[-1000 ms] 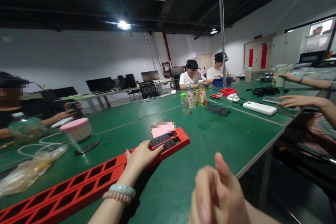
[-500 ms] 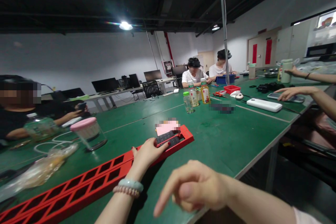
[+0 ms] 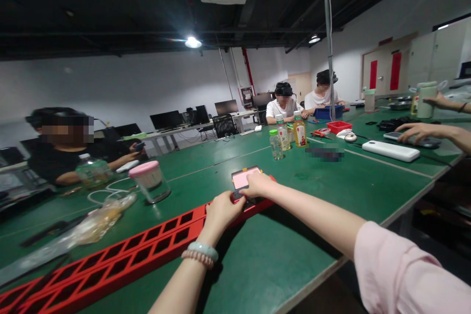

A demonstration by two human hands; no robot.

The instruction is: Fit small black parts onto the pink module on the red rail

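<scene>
From my remote seat I see a long red plastic rack [image 3: 147,266] patterned with two rows of dark openings, on a flat green bench [image 3: 353,186]. The small rectangular box [image 3: 241,178] reads pink inside a dark rim flecked with yellow. I also see a smooth pale green bangle [image 3: 205,250], a pinkish beaded bracelet [image 3: 196,257] and a plain pale pink fabric sleeve [image 3: 405,270].

Arms [image 3: 316,204] outstretched, left hand [image 3: 223,211] beside right hand [image 3: 260,185]

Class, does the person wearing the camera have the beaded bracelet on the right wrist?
No, the beaded bracelet circles the left wrist, beside a pale bangle.
</scene>
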